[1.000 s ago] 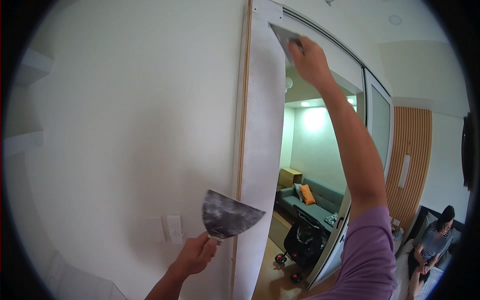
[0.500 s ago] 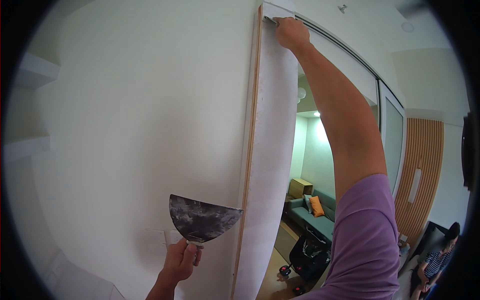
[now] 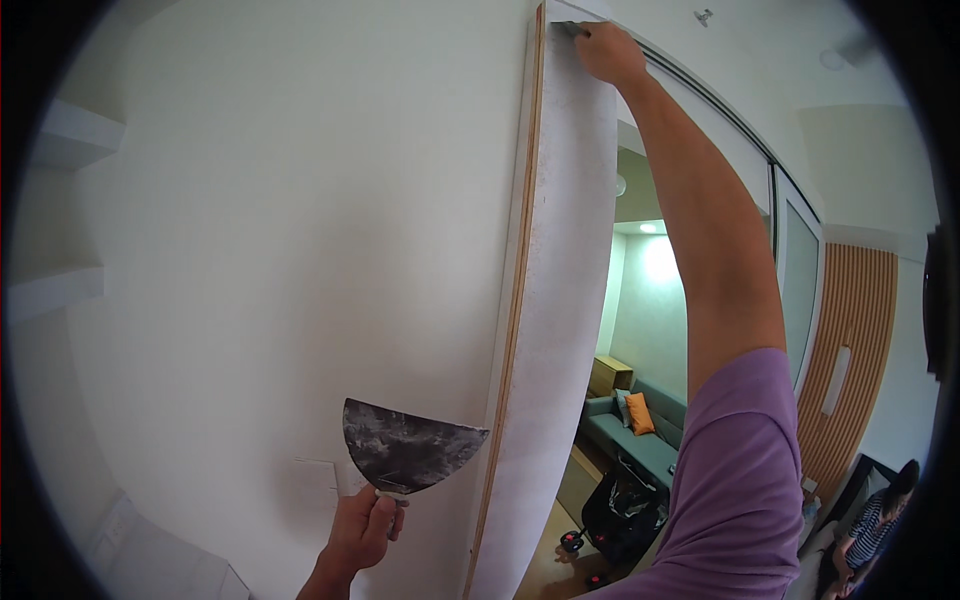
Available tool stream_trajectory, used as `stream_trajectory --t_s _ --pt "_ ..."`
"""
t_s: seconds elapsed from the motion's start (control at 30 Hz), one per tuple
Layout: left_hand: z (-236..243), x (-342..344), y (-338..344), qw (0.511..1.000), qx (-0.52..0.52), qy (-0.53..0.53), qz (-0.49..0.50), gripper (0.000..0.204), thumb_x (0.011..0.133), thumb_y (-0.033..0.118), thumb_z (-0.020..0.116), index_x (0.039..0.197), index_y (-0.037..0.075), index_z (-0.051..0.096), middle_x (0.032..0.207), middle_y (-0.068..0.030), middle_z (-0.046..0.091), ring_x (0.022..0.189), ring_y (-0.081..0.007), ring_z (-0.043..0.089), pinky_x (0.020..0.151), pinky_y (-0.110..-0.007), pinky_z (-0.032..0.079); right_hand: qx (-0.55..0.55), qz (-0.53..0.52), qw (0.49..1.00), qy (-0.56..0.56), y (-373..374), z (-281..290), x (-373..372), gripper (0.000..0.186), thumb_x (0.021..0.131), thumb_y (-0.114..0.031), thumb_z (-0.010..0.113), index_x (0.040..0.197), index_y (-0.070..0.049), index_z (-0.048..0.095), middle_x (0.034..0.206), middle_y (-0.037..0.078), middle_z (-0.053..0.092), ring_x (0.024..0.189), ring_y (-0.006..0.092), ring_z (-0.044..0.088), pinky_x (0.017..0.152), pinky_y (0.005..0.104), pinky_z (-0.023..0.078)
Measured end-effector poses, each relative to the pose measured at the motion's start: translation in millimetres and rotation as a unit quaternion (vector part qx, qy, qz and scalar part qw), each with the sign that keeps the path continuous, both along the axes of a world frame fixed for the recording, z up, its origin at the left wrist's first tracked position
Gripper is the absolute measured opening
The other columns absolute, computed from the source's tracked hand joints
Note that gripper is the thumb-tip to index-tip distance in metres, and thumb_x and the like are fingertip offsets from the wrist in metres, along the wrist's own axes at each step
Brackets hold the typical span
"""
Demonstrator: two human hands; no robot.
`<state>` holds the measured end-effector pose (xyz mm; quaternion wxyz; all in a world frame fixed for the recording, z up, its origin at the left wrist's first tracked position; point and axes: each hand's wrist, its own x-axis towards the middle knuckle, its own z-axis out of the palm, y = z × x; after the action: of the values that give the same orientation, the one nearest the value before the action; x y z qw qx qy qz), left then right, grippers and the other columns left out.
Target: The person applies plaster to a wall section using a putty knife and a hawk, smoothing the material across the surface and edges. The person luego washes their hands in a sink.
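Note:
My left hand (image 3: 362, 532) is closed around the handle of a wide putty knife (image 3: 412, 446). Its dark, fan-shaped blade points up and is smeared with whitish filler, and it stands in front of the wall just left of a white panel (image 3: 565, 260). High up, my right hand (image 3: 612, 54) grips a smaller putty knife (image 3: 568, 28), whose blade lies at the panel's top end, close to its left edge. My fingers hide the handle of that smaller knife. A wooden strip (image 3: 522, 235) runs down the panel's left edge.
Right of the panel is a doorway with a sliding-door track (image 3: 700, 90) above. Through it show a green sofa (image 3: 630, 440), an orange cushion (image 3: 638, 413) and a black cart-like thing (image 3: 617, 515) on wheels. A person (image 3: 870, 530) sits at far right. Wall shelves (image 3: 65, 290) jut out at left.
The view has shifted slightly, so the panel and doorway sit farther right. My right hand's small blade has turned and shows more of its face. The left hand keeps its hold.

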<state>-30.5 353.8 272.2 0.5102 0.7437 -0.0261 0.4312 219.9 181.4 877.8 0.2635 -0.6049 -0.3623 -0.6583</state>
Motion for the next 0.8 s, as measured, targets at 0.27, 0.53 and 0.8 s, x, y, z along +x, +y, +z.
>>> stream_trajectory --t_s 0.27,0.53,0.8 --pt "5.7 -3.3 1.7 1.000 0.007 0.015 -0.013 0.033 0.108 0.027 0.045 0.102 0.000 0.063 0.066 -0.0037 0.060 0.057 -0.0104 0.057 0.054 -0.029 0.048 -0.082 -0.063 0.994 -0.031 -39.2 -15.0 18.8 0.040 0.093 -0.024 0.051 0.128 -0.020 0.071 0.117 0.016 0.072 0.109 0.0379 0.066 0.095 0.0474 0.052" --pt "-1.6 -1.7 3.6 1.000 0.021 0.004 -0.023 0.043 0.109 0.034 0.042 0.101 -0.002 0.063 0.070 -0.0059 0.061 0.054 -0.0112 0.058 0.049 -0.029 0.046 0.038 -0.061 0.997 -0.034 -44.9 -11.8 58.5 0.042 0.098 -0.020 0.048 0.130 -0.035 0.069 0.110 0.013 0.074 0.104 0.0368 0.068 0.091 0.0508 0.054" --pt "4.0 -0.4 5.8 0.999 0.032 0.025 -0.014 0.037 0.108 0.033 0.045 0.100 0.001 0.061 0.065 -0.0029 0.061 0.057 -0.0110 0.058 0.054 -0.029 0.048 0.060 -0.136 0.985 -0.088 -12.7 -7.9 78.3 0.041 0.097 -0.018 0.051 0.131 -0.034 0.069 0.117 0.009 0.071 0.109 0.0354 0.064 0.093 0.0506 0.051"
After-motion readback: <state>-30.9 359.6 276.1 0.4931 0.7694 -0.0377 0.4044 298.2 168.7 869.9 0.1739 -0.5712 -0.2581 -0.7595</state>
